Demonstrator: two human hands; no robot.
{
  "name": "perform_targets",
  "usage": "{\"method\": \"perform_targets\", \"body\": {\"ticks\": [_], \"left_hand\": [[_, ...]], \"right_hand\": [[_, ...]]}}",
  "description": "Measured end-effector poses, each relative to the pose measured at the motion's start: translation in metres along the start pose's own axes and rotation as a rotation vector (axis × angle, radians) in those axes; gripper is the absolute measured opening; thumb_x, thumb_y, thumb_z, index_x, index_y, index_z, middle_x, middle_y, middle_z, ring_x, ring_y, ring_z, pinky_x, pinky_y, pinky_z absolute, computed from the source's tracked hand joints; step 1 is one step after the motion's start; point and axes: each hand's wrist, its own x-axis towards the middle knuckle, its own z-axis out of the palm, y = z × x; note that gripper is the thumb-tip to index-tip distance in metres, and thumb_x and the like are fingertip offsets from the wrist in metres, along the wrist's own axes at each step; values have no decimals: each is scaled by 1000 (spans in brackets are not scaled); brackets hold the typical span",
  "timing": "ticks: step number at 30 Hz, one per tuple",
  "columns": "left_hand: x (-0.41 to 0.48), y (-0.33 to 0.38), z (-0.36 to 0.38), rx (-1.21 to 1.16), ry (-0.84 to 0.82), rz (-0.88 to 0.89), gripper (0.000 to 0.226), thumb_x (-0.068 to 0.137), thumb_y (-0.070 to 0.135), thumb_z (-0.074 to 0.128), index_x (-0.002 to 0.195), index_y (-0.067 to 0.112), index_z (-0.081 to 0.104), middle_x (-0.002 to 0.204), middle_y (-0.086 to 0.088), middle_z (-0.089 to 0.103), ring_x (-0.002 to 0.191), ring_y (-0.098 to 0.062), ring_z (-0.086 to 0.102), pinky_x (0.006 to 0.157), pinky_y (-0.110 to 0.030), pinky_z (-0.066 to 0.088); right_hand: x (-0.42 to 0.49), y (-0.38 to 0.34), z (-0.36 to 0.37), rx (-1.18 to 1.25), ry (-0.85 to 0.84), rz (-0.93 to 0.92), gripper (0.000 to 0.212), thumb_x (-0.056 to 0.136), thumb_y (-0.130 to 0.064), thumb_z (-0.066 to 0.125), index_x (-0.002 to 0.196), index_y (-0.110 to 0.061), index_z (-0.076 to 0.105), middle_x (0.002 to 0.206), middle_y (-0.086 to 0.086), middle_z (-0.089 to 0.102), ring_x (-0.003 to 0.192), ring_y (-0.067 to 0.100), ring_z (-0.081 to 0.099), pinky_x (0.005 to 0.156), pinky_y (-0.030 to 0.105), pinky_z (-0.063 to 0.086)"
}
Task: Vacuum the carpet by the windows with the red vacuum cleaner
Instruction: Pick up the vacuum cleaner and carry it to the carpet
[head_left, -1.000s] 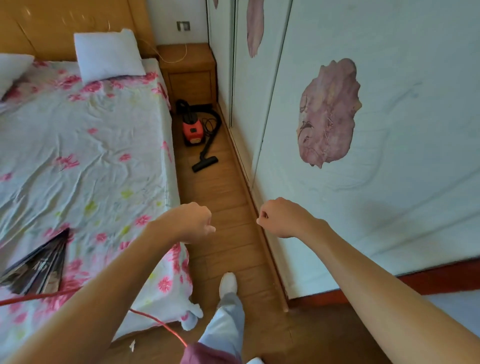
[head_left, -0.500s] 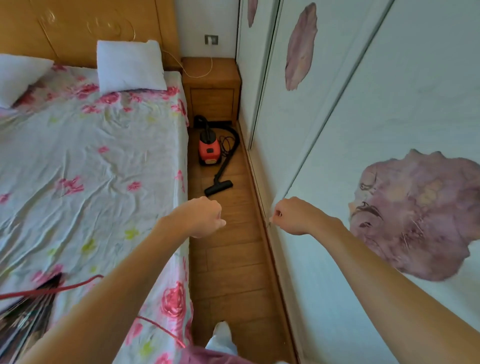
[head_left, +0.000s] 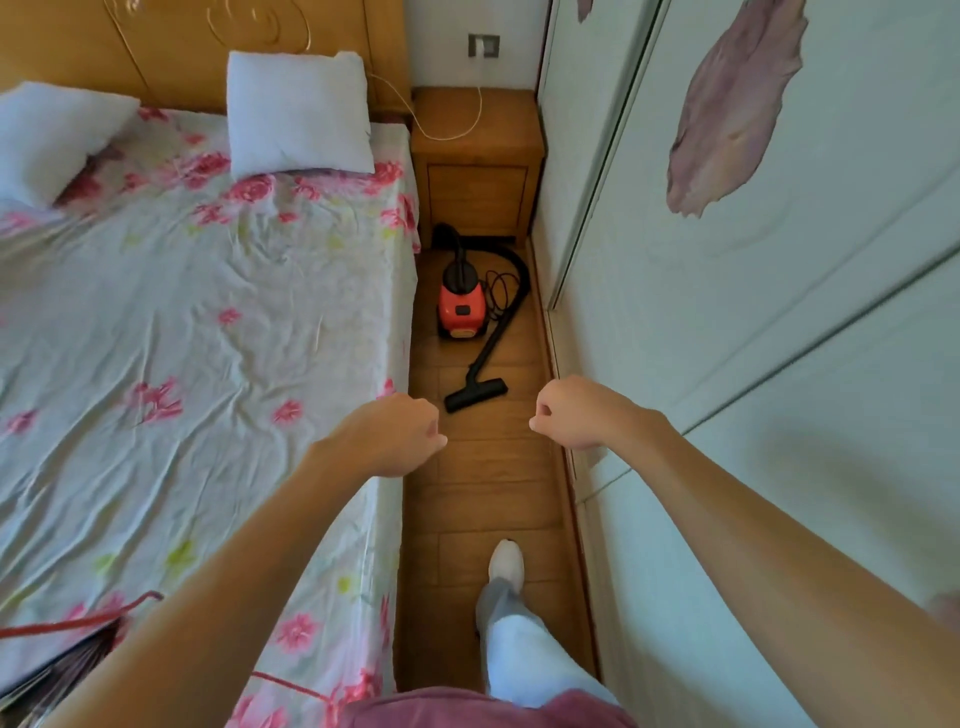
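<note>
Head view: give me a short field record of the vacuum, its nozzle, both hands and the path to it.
red vacuum cleaner: upright on the wooden floor, in front of the nightstand
floor nozzle: on the floor, nearer the person than the body
left hand: fingers curled, holding nothing
right hand: fingers curled, holding nothing
path: narrow aisle between bed and wardrobe doors
carpet: not in view

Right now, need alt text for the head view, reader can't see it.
A red vacuum cleaner sits on the wood floor in a narrow aisle between a floral-sheeted bed and pale wardrobe doors, its black hose curving to a floor nozzle. The person's left hand and right hand are raised ahead, fingers curled, holding nothing.
</note>
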Motion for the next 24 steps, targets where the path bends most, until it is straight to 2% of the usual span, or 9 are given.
{"method": "perform_targets", "body": {"ticks": [2, 4, 5, 9, 15, 18, 22, 24], "left_hand": [[31, -8, -19, -51, 0, -22, 36, 105, 34, 41, 111, 9, 66, 92, -5, 69, 67, -8, 55, 96, -32, 45], [65, -19, -40, -67, -17, -39, 36, 104, 36, 43, 108, 9, 67, 101, -7, 71, 83, -15, 64, 81, -26, 47], [83, -24, -51, -70, -13, -48, 36, 104, 36, 43, 107, 10, 66, 102, -7, 71, 87, -17, 66, 79, -26, 48], [134, -43, -91, -120, 54, -87, 35, 103, 38, 43, 107, 12, 66, 96, -4, 68, 86, -18, 65, 83, -30, 52], [213, -100, -136, -143, -34, -117, 36, 102, 39, 44, 111, 12, 67, 107, -6, 70, 94, -19, 65, 85, -30, 51], [272, -140, -158, -125, -39, -120, 38, 102, 41, 44, 113, 12, 66, 110, -6, 69, 97, -21, 64, 89, -34, 52], [344, -178, -195, -117, -94, -115, 38, 103, 40, 43, 117, 11, 64, 113, -7, 67, 100, -23, 64, 94, -38, 53], [377, -194, -216, -133, -106, -102, 38, 103, 40, 43, 115, 11, 64, 113, -8, 67, 100, -24, 64, 93, -39, 53]], "right_hand": [[34, 6, -23, -14, -11, -12, 31, 99, -27, 49, 70, -18, 49, 71, 3, 57, 66, 22, 58, 78, 42, 56], [66, 11, -47, -34, -16, -17, 29, 99, -28, 50, 72, -18, 50, 74, 3, 59, 69, 22, 61, 79, 42, 57], [83, 13, -60, -43, -12, -23, 30, 99, -28, 50, 71, -18, 50, 73, 3, 58, 68, 22, 60, 79, 42, 57], [146, 18, -105, -90, -35, -34, 37, 99, -26, 50, 64, -18, 40, 66, 2, 49, 61, 22, 51, 73, 40, 52], [254, 7, -157, -117, -94, -55, 27, 97, -28, 49, 80, -9, 59, 82, 10, 65, 77, 28, 65, 76, 43, 54], [319, 0, -176, -138, -91, -75, 29, 98, -29, 48, 78, -11, 57, 80, 7, 61, 78, 28, 64, 76, 44, 54], [390, -7, -206, -108, -178, -37, 28, 99, -29, 48, 86, -9, 63, 80, 7, 65, 79, 27, 66, 78, 44, 56], [423, -6, -226, -56, -178, 1, 30, 99, -28, 48, 82, -7, 62, 77, 9, 63, 76, 28, 65, 76, 45, 54]]}}
